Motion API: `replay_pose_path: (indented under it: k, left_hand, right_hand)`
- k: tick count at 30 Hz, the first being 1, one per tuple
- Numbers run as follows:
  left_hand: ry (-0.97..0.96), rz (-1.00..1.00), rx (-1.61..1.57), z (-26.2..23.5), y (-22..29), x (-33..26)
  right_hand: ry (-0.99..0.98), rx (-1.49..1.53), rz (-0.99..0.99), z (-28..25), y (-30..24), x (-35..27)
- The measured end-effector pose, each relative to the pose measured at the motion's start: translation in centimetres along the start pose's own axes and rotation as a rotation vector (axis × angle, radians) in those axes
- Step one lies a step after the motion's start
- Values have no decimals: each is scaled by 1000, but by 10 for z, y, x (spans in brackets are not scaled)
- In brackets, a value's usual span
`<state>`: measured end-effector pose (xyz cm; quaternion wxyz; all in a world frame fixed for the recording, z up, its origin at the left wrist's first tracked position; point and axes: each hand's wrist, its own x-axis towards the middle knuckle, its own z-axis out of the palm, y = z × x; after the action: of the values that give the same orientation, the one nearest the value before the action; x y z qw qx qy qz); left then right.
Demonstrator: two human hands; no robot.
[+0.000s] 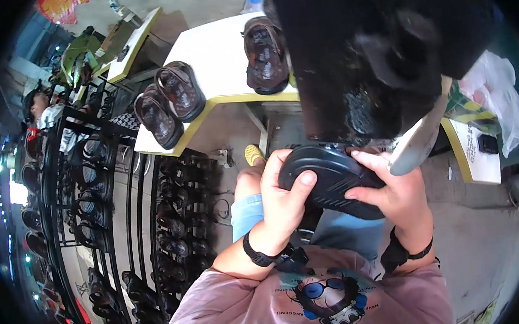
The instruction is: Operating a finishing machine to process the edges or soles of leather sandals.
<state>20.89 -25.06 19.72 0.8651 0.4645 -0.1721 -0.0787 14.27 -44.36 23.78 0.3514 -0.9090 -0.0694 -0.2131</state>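
Observation:
Between both hands is a dark sandal (327, 178), its ridged black sole turned toward me. My left hand (284, 187) grips one end, thumb on the sole and fingers out of sight behind it. My right hand (393, 186) clasps the other end, thumb on the sole and some fingers along the far edge. The sandal's far edge lies at the lower end of a large dark machine (333, 90), which hides where the two meet. A pale curved plate (417, 142) of the machine hangs in front of part of my right hand.
A white table (219, 56) with a yellow edge bears a pair of brown sandals (179, 90) and another sandal (265, 54). Black racks (50, 176) full of sandals stand at the left. Plastic bags (495, 94) hang at the right above a white surface (473, 159). Another person (39, 111) is at the far left.

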Motion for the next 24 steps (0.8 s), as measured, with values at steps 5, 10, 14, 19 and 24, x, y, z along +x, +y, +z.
replay_pose_path:
  k: [5, 10, 14, 19, 24]
  left_hand:
    - [37, -194, 344, -24, 67, 22]
    - [163, 744, 642, -56, 120, 25]
    - [-26, 804, 1517, -115, 75, 119]
    - [-98, 72, 2032, -155, 5, 172]
    - [-242, 539, 1676, -123, -53, 161]
  right_hand:
    - [-8, 426, 355, 34, -17, -10]
    - [-53, 479, 309, 69, 5, -25]
    - [-121, 417, 317, 76, 13, -25]
    - [-112, 415, 238, 82, -2, -9]
    - [-206, 405, 230, 101, -9, -2]
